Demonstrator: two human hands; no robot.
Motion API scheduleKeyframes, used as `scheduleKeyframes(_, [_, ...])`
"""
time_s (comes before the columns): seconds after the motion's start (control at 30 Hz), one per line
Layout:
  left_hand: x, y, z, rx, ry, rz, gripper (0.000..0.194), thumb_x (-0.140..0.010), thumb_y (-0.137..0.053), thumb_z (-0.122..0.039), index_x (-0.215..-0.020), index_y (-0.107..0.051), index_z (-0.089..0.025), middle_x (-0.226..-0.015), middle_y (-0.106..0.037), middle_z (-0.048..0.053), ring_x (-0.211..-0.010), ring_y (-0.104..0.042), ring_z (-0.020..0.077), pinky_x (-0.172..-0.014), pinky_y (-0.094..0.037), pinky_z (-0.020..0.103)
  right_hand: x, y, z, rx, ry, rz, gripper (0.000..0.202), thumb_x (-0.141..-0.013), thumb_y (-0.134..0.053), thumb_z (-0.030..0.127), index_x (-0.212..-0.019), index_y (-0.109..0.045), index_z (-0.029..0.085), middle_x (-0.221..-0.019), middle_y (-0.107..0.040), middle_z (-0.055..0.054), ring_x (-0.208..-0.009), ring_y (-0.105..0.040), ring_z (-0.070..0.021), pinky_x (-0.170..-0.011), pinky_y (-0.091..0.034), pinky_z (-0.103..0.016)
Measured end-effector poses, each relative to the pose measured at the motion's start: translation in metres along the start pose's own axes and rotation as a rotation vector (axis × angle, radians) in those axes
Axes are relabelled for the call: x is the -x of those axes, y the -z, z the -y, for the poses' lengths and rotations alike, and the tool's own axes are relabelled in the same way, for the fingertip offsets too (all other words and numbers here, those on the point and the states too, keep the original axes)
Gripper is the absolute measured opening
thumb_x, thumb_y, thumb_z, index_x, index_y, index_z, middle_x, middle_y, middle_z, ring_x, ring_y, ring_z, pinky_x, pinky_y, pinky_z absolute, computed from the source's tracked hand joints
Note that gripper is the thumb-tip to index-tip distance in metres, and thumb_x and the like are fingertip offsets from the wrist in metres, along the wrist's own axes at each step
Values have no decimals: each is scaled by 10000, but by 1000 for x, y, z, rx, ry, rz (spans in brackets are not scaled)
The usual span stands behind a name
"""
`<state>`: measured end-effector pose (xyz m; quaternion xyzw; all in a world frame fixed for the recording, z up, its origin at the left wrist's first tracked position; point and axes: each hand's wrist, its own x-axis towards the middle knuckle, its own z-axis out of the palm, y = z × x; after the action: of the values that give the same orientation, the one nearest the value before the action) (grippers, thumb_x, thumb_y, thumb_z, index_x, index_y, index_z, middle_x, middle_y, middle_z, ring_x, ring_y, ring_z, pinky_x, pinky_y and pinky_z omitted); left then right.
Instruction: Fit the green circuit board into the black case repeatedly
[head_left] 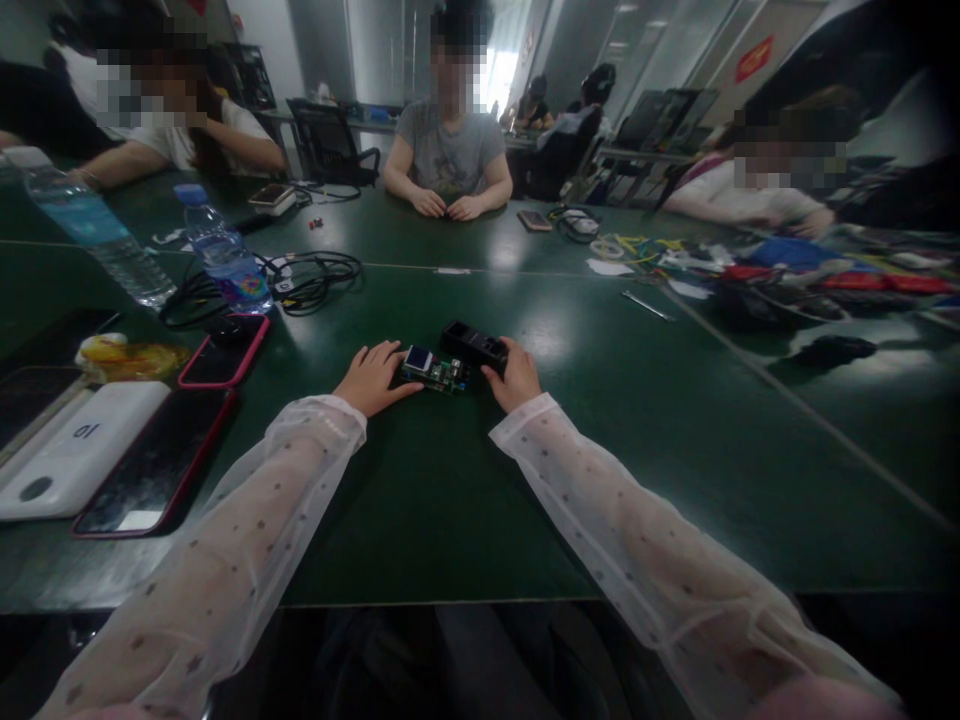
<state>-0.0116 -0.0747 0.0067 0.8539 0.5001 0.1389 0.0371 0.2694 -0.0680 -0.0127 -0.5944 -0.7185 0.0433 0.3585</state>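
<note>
A small green circuit board (442,374) with a little screen lies on the green table (420,500). My left hand (375,378) rests at its left end, fingers apart, thumb along the near edge. Just behind and to the right of the board is a black rectangular case (474,344). My right hand (517,374) has its fingers and thumb round the right end of this case. Board and case are close together; whether they touch is hard to tell.
At the left are phones (161,460), a white power bank (86,440), two water bottles (225,250) and black cables (319,280). Tangled wires (795,265) and a metal tool (649,306) lie at the right. A person (450,150) sits opposite, others at both sides.
</note>
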Motion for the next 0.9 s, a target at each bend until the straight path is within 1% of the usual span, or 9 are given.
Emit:
scheduleKeyframes(0.17, [-1, -2, 2, -2, -9, 0, 689, -870, -385, -668, -1375, -401, -199, -1473, -369, 123, -1374, -292, 311, -1118, -209, 513, -1, -2, -1, -21, 4, -17, 603, -764, -569, 273, -1331, -388, 182, -1226, -543, -168, -1126, -507, -367, -926, -431, -603])
scheduleKeyframes(0.3, [-1, 0, 1, -8, -5, 1, 716, -867, -370, -685, -1371, -408, -179, -1468, -373, 139, -1372, -293, 313, -1115, -210, 524, -2, -1, 1, -9, 18, 6, 645, -776, -546, 259, -1383, -349, 167, -1249, -535, -173, -1143, -498, -365, -916, -441, -592])
scheduleKeyframes(0.4, [-1, 2, -1, -8, -11, 15, 733, -868, -360, -691, -1367, -414, -157, -1464, -374, 151, -1365, -304, 318, -1108, -221, 531, -3, 1, 2, 4, 49, 24, 631, -797, -520, 263, -1396, -342, 178, -1251, -536, -170, -1173, -481, -365, -896, -447, -594])
scheduleKeyframes(0.47, [-1, 2, -1, -11, -4, 2, 722, -865, -377, -686, -1357, -425, -159, -1455, -387, 150, -1363, -307, 318, -1109, -220, 526, -3, 2, 2, -3, 57, 23, 613, -796, -541, 299, -1375, -371, 190, -1250, -539, -168, -1161, -490, -366, -884, -449, -597])
scheduleKeyframes(0.57, [0, 1, -1, -15, -6, -3, 697, -863, -395, -680, -1355, -422, -186, -1457, -389, 133, -1362, -313, 311, -1112, -217, 515, -5, 3, -1, -30, 55, 16, 603, -762, -610, 351, -1313, -427, 190, -1233, -550, -171, -1119, -516, -362, -885, -452, -587])
scheduleKeyframes(0.73, [0, 2, -2, -14, 6, 7, 722, -866, -366, -690, -1375, -400, -178, -1469, -372, 134, -1373, -290, 312, -1118, -205, 525, -5, 4, -2, -70, 60, 1, 544, -752, -629, 343, -1248, -457, 201, -1169, -583, -150, -1062, -548, -339, -898, -455, -561])
scheduleKeyframes(0.9, [0, 3, -3, -11, 7, 30, 745, -866, -352, -697, -1386, -394, -166, -1475, -364, 139, -1373, -290, 315, -1121, -200, 531, -4, 4, -2, -109, 36, -11, 524, -745, -629, 316, -1225, -468, 181, -1148, -589, -158, -1050, -556, -332, -913, -451, -544])
